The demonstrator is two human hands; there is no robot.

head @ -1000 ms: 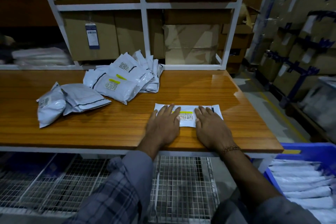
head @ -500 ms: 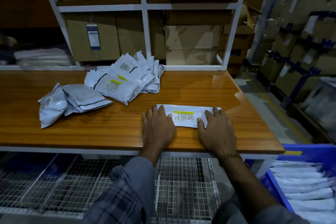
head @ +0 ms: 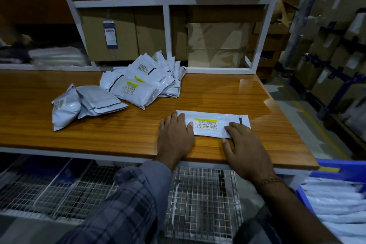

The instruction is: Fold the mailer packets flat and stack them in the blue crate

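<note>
I press one folded packet flat near the bench's front edge, my left hand and right hand apart, fingers straight on its two ends. The blue crate beside the right corner already holds several. A pile of unfolded packets waits toward the back edge.

Folded white packet flat near bench front, barcode label with yellow stripe up. Heap of unfolded packets farther back, two puffy ones left. Blue crate low right, holding stacked packets.
</note>
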